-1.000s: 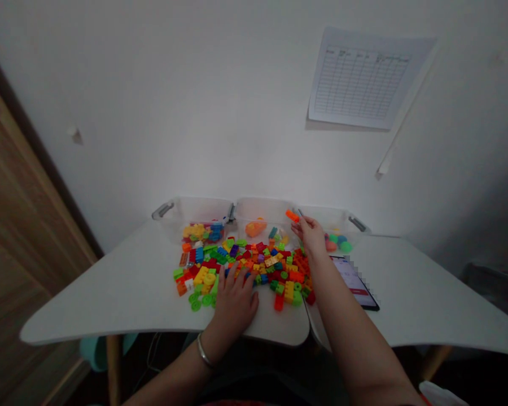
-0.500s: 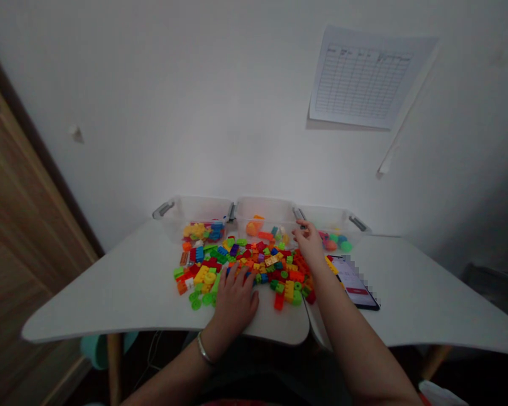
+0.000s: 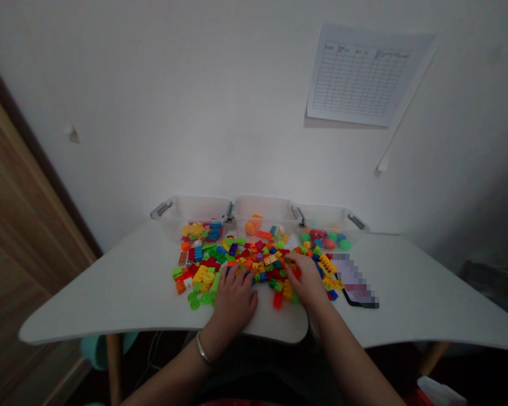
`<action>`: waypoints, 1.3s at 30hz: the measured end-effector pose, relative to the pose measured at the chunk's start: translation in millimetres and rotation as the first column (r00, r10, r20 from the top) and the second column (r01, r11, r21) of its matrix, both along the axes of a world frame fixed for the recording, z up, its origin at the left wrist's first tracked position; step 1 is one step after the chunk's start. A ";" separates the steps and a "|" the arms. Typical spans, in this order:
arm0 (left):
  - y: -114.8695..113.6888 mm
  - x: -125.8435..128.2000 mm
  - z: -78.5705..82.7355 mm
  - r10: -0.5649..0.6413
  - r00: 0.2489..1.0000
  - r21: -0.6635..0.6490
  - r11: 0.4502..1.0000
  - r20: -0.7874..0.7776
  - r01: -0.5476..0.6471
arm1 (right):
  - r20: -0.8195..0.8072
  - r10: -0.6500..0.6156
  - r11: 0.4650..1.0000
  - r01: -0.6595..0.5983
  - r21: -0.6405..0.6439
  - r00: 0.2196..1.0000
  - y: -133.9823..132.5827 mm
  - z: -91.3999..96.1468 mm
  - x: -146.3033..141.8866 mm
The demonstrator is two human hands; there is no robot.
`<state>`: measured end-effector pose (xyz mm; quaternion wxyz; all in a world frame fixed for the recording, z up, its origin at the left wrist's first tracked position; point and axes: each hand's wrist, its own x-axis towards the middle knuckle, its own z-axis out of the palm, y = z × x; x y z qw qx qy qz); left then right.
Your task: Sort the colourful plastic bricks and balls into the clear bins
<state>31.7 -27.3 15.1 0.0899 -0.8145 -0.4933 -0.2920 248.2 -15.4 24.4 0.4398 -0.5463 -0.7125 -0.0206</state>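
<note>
A heap of small plastic building bricks in red, yellow, green, blue and orange covers the middle of the white table. My left hand lies flat on the near edge of the heap, fingers spread among the bricks. My right hand rests on the right side of the heap, fingers curled down onto red and orange bricks; what it grips, if anything, is hidden. Three clear bins stand behind: the left bin holds yellow and blue bricks, the middle bin orange ones, the right bin round pieces.
A phone lies on the table right of the heap, partly under loose bricks. A printed sheet hangs on the wall. A wooden door stands at the left. A bracelet circles my left wrist.
My right hand dropped the orange brick into the middle bin, then drew back from the bins down onto the right side of the heap. My left hand stayed put.
</note>
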 end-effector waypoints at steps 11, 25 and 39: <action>-0.6 0.0 1.2 -0.014 1.000 -0.019 1.000 -0.002 0.014 | 0.134 0.047 0.998 -0.043 -0.034 0.990 5.5 -8.6 -6.5; -1.1 -1.1 3.7 -0.024 1.000 -0.041 0.999 0.010 0.025 | 0.191 -0.030 0.999 0.035 -0.023 0.981 25.7 0.1 -20.2; -1.4 -0.6 3.8 -0.039 0.999 -0.063 0.997 0.002 0.039 | 0.233 -0.063 0.997 0.071 -0.026 0.970 29.8 -0.6 -22.4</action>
